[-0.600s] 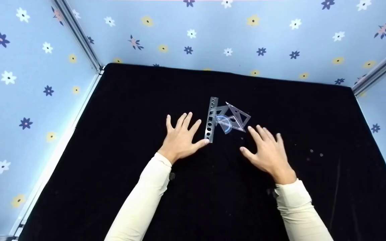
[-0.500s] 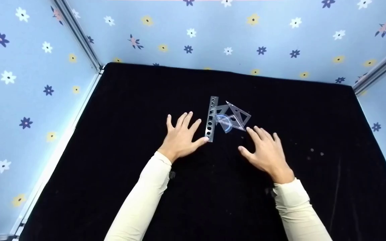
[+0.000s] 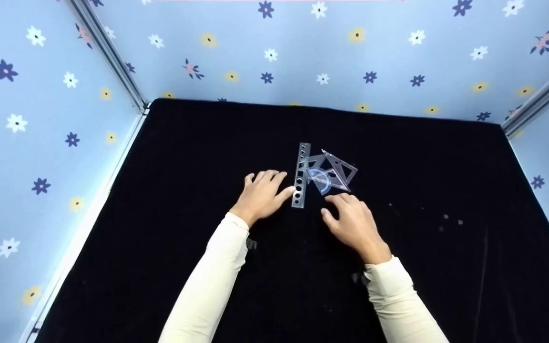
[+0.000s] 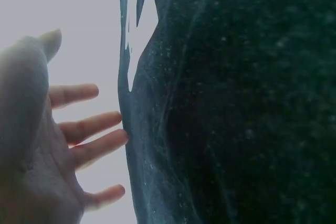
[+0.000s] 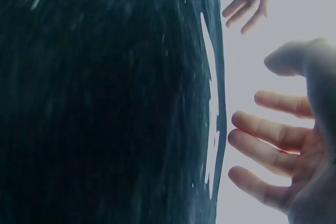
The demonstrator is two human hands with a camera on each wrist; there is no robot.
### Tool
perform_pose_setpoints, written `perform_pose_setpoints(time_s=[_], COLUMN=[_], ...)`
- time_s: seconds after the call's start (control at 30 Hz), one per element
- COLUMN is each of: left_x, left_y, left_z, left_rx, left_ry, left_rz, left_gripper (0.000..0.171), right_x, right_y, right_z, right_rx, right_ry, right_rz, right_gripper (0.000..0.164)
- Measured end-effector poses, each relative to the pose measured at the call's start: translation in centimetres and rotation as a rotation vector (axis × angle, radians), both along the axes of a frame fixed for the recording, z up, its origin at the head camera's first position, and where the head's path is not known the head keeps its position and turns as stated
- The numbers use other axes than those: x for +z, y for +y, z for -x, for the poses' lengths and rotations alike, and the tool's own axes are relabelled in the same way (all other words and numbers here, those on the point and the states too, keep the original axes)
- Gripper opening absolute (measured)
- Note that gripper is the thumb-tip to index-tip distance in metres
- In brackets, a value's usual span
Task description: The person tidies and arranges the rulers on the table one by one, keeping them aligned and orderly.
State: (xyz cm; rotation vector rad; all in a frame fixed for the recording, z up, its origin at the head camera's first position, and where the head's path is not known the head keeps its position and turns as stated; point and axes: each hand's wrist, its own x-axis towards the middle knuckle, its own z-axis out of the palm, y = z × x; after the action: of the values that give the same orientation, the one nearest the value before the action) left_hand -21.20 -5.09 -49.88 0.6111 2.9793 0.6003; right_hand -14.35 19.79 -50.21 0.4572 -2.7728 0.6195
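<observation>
— What's around the ruler (image 3: 300,175)?
— A blue-marked protractor (image 3: 321,180) and clear triangles (image 3: 340,169), overlapping in a pile against its right side. I can't tell which lies on top.
— And the hands?
— The left hand (image 3: 263,194) is just left of the ruler, thumb tip at its edge, fingers loosely bent and a little apart. The right hand (image 3: 351,222) is just on the near side of the triangles, fingers bent, thumb held away. Neither grips anything.
— What's underneath?
— Black cloth (image 3: 217,143), with pale specks (image 3: 460,222) off to the right.
— Beyond it?
— Blue flowered walls (image 3: 303,52) on three sides, metal posts (image 3: 112,57) at the corners.
</observation>
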Motion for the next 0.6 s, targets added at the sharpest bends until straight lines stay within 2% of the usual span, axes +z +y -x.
perform_pose_setpoints(time_s=[0.27, 0.5, 0.6], left_x=[-0.4, -0.4, -0.7], left_y=[0.4, 1.0, 1.2], left_z=[1.1, 1.8, 2.0], left_rx=[-0.016, 0.006, 0.007], left_ry=[-0.005, 0.004, -0.013], left_rz=[-0.050, -0.173, -0.217], left_gripper=[0.052, 0.037, 0.032], right_x=[-0.6, -1.2, -1.6], right_y=[-0.8, -1.9, -2.5], right_z=[0.2, 0.5, 0.5], right_rx=[-0.003, 0.012, 0.021], right_ry=[-0.023, -0.023, -0.023], right_rz=[0.038, 0.097, 0.104], right_gripper=[0.026, 0.018, 0.016])
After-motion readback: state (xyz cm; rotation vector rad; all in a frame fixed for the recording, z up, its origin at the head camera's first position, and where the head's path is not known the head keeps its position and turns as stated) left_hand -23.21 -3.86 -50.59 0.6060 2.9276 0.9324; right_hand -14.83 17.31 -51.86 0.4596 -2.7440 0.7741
